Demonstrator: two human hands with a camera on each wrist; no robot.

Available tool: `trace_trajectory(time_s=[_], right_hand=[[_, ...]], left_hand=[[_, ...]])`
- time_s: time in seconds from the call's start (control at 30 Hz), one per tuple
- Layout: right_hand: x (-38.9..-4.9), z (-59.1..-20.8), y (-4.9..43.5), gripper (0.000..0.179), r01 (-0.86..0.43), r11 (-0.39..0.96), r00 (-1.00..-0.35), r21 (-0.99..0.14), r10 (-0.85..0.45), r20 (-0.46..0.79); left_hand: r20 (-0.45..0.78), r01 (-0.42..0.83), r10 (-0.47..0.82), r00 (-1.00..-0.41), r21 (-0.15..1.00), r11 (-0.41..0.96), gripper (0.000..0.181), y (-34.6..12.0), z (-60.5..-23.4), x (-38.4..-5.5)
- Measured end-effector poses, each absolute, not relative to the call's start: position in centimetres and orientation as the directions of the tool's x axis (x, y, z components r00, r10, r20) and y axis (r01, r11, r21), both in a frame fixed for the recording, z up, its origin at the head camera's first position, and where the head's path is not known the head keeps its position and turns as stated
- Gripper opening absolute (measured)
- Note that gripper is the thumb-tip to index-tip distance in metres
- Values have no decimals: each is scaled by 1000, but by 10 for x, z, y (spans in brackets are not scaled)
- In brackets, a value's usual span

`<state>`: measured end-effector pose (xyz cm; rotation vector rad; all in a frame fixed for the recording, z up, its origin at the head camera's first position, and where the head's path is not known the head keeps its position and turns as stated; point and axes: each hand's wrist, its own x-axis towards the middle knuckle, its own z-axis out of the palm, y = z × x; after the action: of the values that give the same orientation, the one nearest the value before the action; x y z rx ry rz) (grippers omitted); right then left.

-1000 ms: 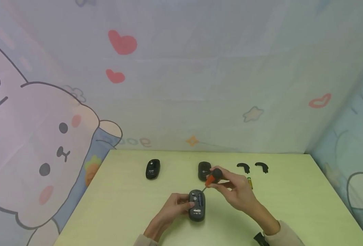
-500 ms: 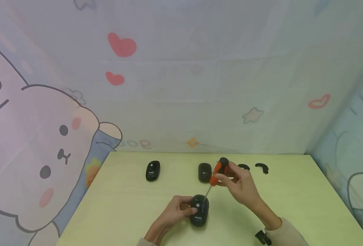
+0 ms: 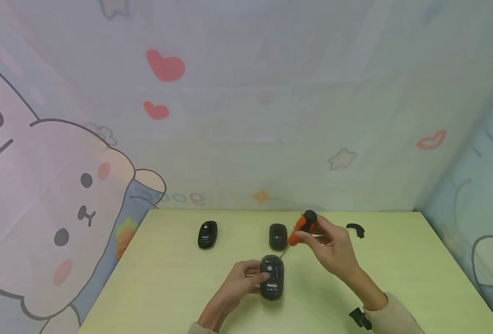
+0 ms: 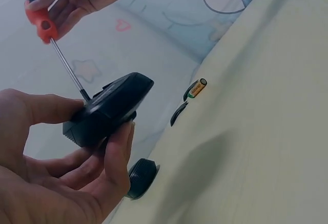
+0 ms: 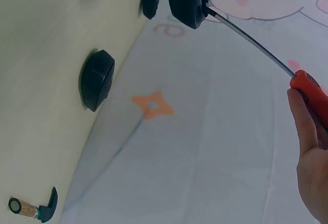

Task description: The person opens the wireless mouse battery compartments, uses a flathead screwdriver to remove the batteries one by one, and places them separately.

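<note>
My left hand (image 3: 241,283) grips a black computer mouse (image 3: 272,290) raised off the table, its underside facing up with the battery bay uncovered. In the left wrist view the thumb lies on top of the mouse (image 4: 110,108) and the fingers support it from below. My right hand (image 3: 334,248) holds a screwdriver (image 3: 302,227) by its orange and black handle. The metal shaft (image 5: 251,40) slants down, and its dark tip meets the upper part of the mouse's underside. A second black mouse (image 3: 278,236) lies on the table just beyond the screwdriver.
Another black mouse (image 3: 207,234) lies at the back left. A curved black cover (image 3: 356,229) sits at the back right; a battery (image 4: 198,87) lies near the covers. By the right sleeve is a small black object (image 3: 360,319). A patterned cloth wall (image 3: 246,116) rises behind the table.
The mouse in my left hand tilted toward me and then back, ending slightly right. My right hand shifted right with the screwdriver, its tip staying at the mouse.
</note>
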<state>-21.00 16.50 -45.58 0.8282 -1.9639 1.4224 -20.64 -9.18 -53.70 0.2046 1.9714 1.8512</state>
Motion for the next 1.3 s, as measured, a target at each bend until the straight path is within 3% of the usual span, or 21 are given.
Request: trace_trajectory(time_s=[0.3, 0.43, 0.6, 0.73, 1.03, 1.3], right_hand=[[-202, -462, 166, 51, -806, 288, -566, -517, -118, 816], [-198, -467, 164, 43, -854, 293, -479, -429, -122, 869], [-195, -473, 159, 40, -925, 281, -317, -255, -204, 926], [-193, -476, 156, 36, -955, 253, -226, -156, -275, 935], [-187, -482, 152, 33, -958, 276, -179, -77, -364, 914], [-186, -484, 148, 34, -943, 330, -149, -42, -307, 940]], left_hand=[[-209, -205, 424, -881, 977, 56, 46, -94, -540, -210], [-218, -219, 432, -875, 975, 49, 50, -93, -541, -208], [-211, -216, 429, -878, 976, 37, 50, -92, -543, -207], [-199, -203, 442, -875, 978, 39, 49, -92, -544, -208], [-200, -189, 426, -882, 980, 69, 46, -89, -547, -208], [-199, -185, 366, -909, 980, 72, 45, -86, -544, -204]])
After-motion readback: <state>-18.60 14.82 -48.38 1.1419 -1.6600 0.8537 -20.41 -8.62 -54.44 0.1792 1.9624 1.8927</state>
